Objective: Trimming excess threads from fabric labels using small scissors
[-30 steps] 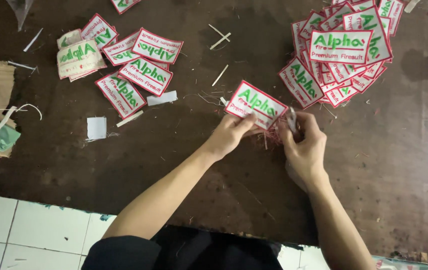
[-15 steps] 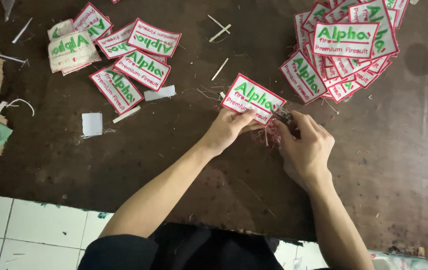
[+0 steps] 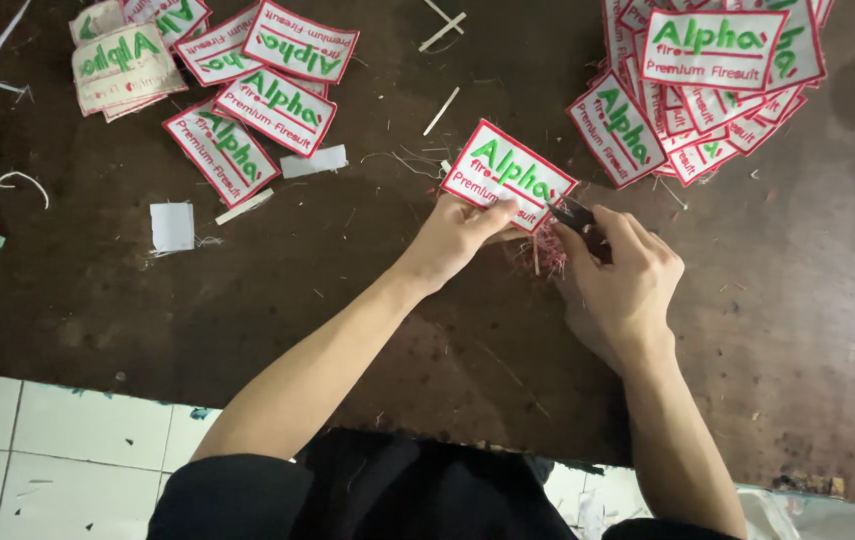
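Patch (image 3: 508, 175), white with red border and green lettering, sits at upper centre, pinched at its lower edge by the left hand (image 3: 463, 235); right hand (image 3: 623, 280) grips a small dark tool (image 3: 576, 216) at its corner, red thread trimmings (image 3: 540, 252) below; upper-right pile (image 3: 708, 80) probably awaits, upper-left patches (image 3: 238, 100) seemingly finished, on the dark surface (image 3: 798, 330).

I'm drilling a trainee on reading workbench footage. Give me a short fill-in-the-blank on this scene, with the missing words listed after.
1. The left hand holds one white embroidered patch with a ____ border.
2. The right hand holds a small dark tool at that patch's ____ edge.
3. The larger patch pile lies on the hands' ____ side.
4. Loose red ____ lie between the hands.

Missing words: red; right; right; threads
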